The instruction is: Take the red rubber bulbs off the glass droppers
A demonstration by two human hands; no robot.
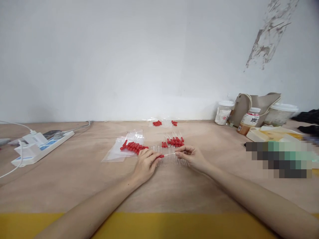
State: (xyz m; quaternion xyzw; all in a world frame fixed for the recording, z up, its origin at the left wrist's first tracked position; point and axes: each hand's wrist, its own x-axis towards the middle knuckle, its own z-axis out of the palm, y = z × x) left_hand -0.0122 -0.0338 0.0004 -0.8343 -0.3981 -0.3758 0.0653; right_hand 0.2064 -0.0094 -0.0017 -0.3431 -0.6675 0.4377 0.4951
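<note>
My left hand (146, 162) pinches the red rubber bulb end of a clear dropper tube (168, 155), and my right hand (189, 154) pinches the tube's other end; both hands are closed on it. Under the hands lies a row of clear tubes (166, 160). Just behind stand finished droppers with red bulbs (175, 141). A pile of loose red bulbs (133, 147) rests on a clear plastic bag (117, 152) to the left of my left hand.
A white power strip (40, 148) with plugged cables and a phone lies far left. More red bulbs (157, 123) sit by the wall. Cups, a bottle (248, 120), a beige bag (259, 103) and boxes crowd the right. Yellow table edge (159, 225) runs along the front.
</note>
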